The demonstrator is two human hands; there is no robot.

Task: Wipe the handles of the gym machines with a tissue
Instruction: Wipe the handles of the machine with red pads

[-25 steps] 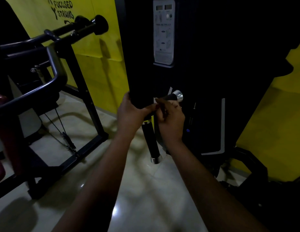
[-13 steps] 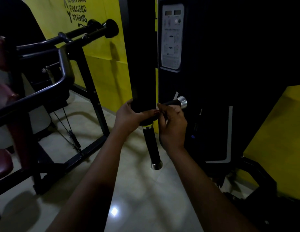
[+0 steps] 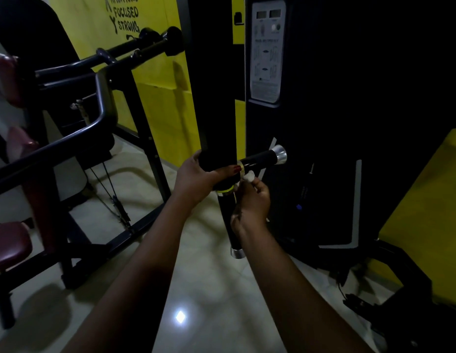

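A thick black upright arm of the gym machine (image 3: 216,103) ends in two black handles with silver caps. One handle (image 3: 262,157) sticks out to the right, the other handle (image 3: 228,220) hangs down. My left hand (image 3: 196,178) grips the bottom of the black arm, thumb across its front. My right hand (image 3: 252,202) pinches a small white tissue (image 3: 248,176) just under the root of the right-pointing handle, beside the hanging one.
A black machine housing with a white instruction plate (image 3: 266,52) stands right behind the handles. Another machine with black bars (image 3: 99,98) and maroon pads (image 3: 8,245) fills the left. Yellow wall (image 3: 155,72) behind, glossy tiled floor (image 3: 196,289) below.
My right hand slid down off the right-pointing handle, so the tissue now shows below its root. The camera view moved a little closer and shifted.
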